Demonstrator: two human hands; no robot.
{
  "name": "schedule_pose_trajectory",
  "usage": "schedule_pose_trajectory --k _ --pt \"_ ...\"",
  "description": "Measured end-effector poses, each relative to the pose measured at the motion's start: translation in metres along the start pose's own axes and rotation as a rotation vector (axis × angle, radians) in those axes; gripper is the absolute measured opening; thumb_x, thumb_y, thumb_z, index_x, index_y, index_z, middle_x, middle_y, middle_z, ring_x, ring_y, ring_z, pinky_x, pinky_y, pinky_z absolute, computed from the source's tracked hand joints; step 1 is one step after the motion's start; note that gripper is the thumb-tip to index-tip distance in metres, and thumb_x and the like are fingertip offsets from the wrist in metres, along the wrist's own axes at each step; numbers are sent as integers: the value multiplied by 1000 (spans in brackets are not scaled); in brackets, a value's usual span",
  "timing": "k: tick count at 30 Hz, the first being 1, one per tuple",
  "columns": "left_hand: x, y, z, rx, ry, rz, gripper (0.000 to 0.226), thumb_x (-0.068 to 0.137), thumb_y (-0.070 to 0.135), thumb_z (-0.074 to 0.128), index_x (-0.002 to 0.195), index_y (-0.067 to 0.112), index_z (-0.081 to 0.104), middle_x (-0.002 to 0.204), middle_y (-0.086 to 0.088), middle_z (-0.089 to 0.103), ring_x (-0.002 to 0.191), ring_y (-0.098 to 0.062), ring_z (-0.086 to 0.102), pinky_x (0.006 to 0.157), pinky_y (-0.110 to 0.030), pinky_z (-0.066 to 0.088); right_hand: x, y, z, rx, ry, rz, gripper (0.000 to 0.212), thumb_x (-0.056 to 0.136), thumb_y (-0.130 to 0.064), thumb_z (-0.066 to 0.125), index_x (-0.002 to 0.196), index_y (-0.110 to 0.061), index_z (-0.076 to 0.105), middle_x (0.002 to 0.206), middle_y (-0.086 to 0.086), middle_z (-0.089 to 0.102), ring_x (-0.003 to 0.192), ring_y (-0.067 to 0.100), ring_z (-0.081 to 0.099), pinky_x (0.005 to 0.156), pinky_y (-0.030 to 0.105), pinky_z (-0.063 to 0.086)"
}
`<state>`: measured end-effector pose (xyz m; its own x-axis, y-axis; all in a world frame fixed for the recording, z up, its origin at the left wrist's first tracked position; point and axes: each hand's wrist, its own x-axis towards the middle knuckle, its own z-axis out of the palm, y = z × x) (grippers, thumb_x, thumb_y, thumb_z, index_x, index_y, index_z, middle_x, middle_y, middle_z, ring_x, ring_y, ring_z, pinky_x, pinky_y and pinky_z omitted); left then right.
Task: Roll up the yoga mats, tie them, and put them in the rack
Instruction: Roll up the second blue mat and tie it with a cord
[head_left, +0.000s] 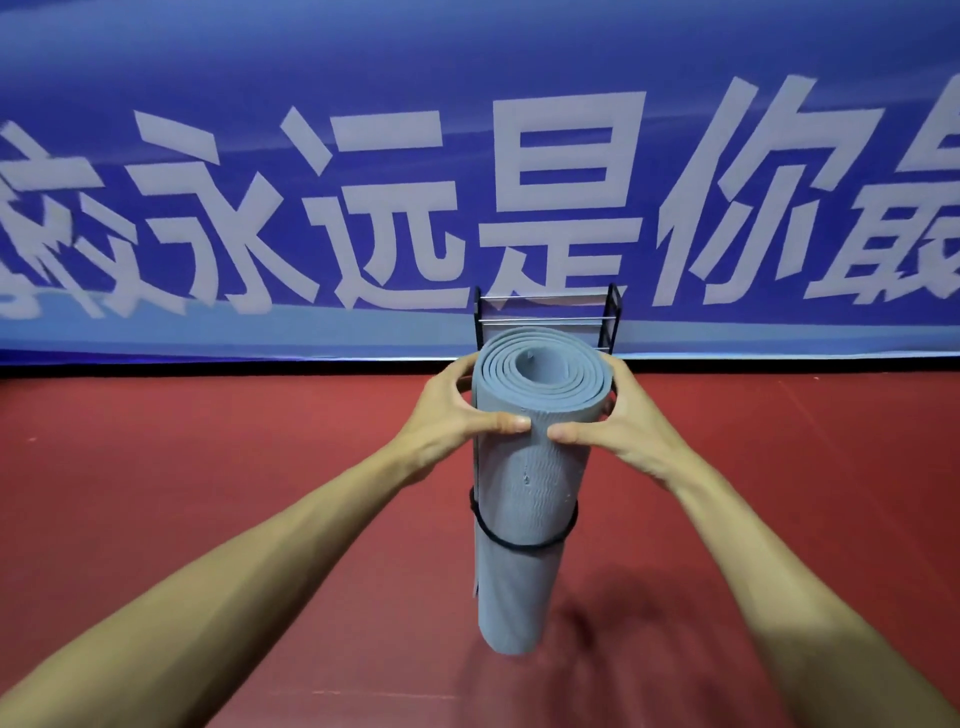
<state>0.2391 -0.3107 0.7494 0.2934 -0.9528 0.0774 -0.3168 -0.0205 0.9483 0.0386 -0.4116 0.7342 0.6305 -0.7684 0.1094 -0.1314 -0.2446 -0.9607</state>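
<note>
A rolled grey yoga mat (524, 499) stands upright in mid-air in front of me, its spiral end facing up. A black cord (511, 543) circles the roll about halfway down. My left hand (457, 415) grips the top of the roll from the left, thumb across its front. My right hand (618, 421) grips it from the right in the same way. Behind the mat, a black wire rack (545, 312) with silver crossbars stands on the floor against the wall; the roll hides its lower part.
A red floor (208, 467) stretches to both sides and toward me. A blue banner (467, 156) with large white characters covers the wall behind the rack. The mat's shadow falls on the floor under its lower end.
</note>
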Motion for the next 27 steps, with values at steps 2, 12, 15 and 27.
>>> schedule_pose_trajectory --k 2,12,15,27 --pt "33 -3 -12 14 -31 1 94 44 37 92 130 25 54 122 15 63 117 0 55 102 -30 44 36 2 -3 -26 -13 -15 101 49 -24 96 133 -24 41 126 -15 57 117 -6 52 101 22 41" --pt "208 -73 -91 4 -107 -60 95 47 27 95 132 26 51 127 14 59 119 -3 52 95 -26 44 223 30 27 -171 9 -25 93 52 -20 95 130 -31 47 123 -20 59 117 -4 53 99 19 40" --pt "260 -87 -121 36 -161 -57 95 47 26 95 132 28 52 124 18 60 117 0 53 91 -20 43 278 30 40 -207 5 -1 92 50 -20 96 130 -30 50 122 -19 62 116 -4 55 97 17 41" --pt "462 -99 -154 81 -300 -20 85 54 17 93 130 26 55 117 19 66 104 13 57 81 -6 45 460 69 11 -165 101 48 93 47 -22 95 130 -22 54 118 -14 67 113 1 60 97 21 46"
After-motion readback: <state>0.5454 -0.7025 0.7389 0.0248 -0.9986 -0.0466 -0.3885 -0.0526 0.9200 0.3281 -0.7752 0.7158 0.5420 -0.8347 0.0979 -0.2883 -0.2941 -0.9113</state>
